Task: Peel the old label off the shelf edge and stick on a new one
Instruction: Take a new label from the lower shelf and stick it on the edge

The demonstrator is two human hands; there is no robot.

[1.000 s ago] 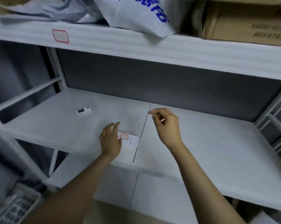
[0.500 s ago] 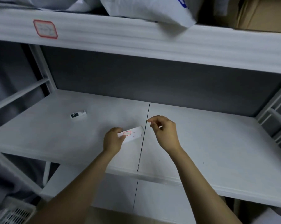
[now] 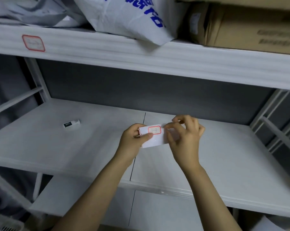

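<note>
A red-bordered label [image 3: 33, 43] is stuck on the front edge of the upper white shelf [image 3: 141, 54], far left. My left hand [image 3: 134, 139] grips a white backing sheet [image 3: 155, 141] above the middle shelf, thumb pressed on its face. A second red-bordered label [image 3: 154, 130] sits at the sheet's top. My right hand [image 3: 185, 135] is at the sheet's right end, its thumb and forefinger pinching the label's right edge.
A small white item with a black tag reading 031 [image 3: 71, 125] lies on the middle shelf [image 3: 57, 147] to the left. A white bag with blue print [image 3: 132, 17] and a cardboard box [image 3: 240, 25] sit on the upper shelf. A white basket [image 3: 6, 225] stands at bottom left.
The left hand lifted the sheet off the shelf and turned it face up. The right hand came in from the right and took the label's edge. The view tilted slightly upward.
</note>
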